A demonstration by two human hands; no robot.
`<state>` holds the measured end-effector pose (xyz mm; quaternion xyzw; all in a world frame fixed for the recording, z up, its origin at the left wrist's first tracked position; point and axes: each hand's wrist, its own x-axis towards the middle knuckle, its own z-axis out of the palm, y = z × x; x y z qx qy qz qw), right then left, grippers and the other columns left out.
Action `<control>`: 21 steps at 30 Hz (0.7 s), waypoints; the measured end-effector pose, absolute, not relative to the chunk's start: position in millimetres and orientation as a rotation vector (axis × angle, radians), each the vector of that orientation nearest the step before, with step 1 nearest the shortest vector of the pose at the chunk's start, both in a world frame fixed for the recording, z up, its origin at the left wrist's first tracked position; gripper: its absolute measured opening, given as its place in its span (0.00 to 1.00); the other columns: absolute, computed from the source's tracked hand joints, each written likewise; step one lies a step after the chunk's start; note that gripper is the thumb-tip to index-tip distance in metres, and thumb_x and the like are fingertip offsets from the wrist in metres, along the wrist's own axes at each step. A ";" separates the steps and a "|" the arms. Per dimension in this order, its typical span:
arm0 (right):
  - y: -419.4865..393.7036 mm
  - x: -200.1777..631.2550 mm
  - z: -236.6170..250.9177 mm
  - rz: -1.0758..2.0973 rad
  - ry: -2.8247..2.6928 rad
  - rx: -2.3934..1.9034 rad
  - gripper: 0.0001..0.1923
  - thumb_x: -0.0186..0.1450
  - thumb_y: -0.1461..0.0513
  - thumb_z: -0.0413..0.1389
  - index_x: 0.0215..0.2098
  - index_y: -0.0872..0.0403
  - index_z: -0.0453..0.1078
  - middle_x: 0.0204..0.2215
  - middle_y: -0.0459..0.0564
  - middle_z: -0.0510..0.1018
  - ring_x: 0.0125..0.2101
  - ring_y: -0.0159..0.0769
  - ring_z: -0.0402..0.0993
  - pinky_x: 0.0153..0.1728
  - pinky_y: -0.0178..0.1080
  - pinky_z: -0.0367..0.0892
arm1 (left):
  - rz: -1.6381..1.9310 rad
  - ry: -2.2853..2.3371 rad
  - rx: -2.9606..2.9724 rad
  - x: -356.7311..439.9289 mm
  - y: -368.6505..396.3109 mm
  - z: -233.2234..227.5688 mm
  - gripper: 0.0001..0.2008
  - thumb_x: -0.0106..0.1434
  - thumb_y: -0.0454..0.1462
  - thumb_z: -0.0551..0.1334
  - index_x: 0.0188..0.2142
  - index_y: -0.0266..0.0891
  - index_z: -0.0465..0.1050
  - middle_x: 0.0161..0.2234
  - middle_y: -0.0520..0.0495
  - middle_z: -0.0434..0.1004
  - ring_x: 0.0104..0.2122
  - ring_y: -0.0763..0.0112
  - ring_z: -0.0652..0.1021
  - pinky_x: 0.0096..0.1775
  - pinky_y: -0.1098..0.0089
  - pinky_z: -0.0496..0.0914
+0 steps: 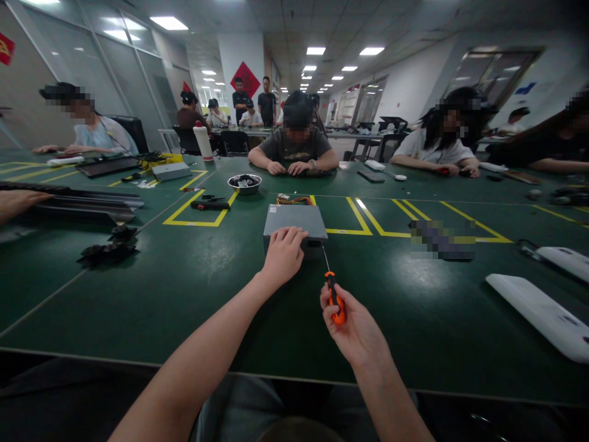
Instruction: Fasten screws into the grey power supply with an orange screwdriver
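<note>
In the head view a grey metal computer power supply unit (294,216) lies in front of me, its bundle of coloured wires (294,200) at the far side. My left hand (284,253) grips its near edge, fingers laid over the top; the thumb is hidden. My right hand (352,319) is closed around the orange and black handle of a screwdriver (335,299). The thin shaft points away from me, its tip at the unit's near right corner, beside a dark socket (315,244). Whether the tip sits in a screw is too small to tell.
A metal bowl (245,183) of dark small parts stands beyond the unit. Black tools (210,204) lie within yellow tape at left, near black parts (113,247) and long dark rails (92,202). A white device (540,316) lies right. Co-workers sit opposite; another person's hand (23,202) reaches in left.
</note>
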<state>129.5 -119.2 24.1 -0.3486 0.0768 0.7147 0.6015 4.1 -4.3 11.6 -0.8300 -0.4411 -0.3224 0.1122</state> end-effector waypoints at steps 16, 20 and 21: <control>-124.5 129.6 18.8 1.576 0.006 -0.837 0.04 0.60 0.70 0.51 0.33 0.60 0.67 0.27 0.50 0.71 0.23 0.26 0.70 0.13 0.22 0.61 | -0.932 -1.281 -2.440 3.1 -4.6 11.1 0.18 0.58 0.29 0.52 0.48 0.40 0.64 0.49 0.46 0.67 0.49 0.62 0.64 0.49 0.61 0.60; -124.2 129.4 22.6 1.690 -0.002 -0.889 0.10 0.65 0.66 0.45 0.40 0.62 0.66 0.29 0.54 0.72 0.23 0.26 0.71 0.12 0.23 0.61 | -0.936 -1.282 -2.440 2.9 -4.1 10.2 0.18 0.58 0.29 0.52 0.48 0.40 0.64 0.50 0.46 0.67 0.50 0.62 0.64 0.50 0.61 0.59; -123.7 129.3 22.9 1.683 -0.010 -0.891 0.11 0.65 0.67 0.44 0.40 0.63 0.66 0.29 0.54 0.72 0.23 0.26 0.70 0.12 0.23 0.60 | -0.939 -1.282 -2.439 2.9 -3.9 10.0 0.18 0.58 0.29 0.52 0.48 0.40 0.64 0.50 0.46 0.67 0.50 0.62 0.64 0.50 0.61 0.59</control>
